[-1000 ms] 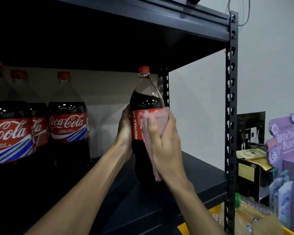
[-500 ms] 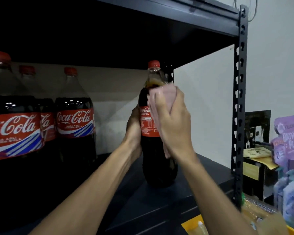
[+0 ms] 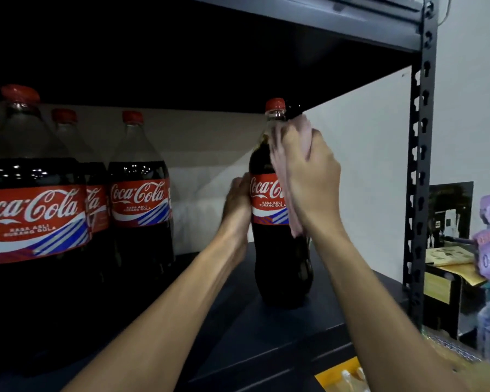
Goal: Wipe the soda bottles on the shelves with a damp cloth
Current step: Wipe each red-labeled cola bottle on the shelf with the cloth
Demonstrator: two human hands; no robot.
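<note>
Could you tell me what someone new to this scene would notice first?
First, the cola bottle standing alone mid-shelf, steadied at its label by the left hand while the right hand presses a pink cloth against its shoulder. Next, the row of matching bottles at the left.

1. Our right hand [image 3: 311, 176] has carried the cloth [image 3: 300, 134] up from the label to the bottle's [image 3: 277, 250] neck.
2. We have turned the bottle: its logo now faces us.
</note>
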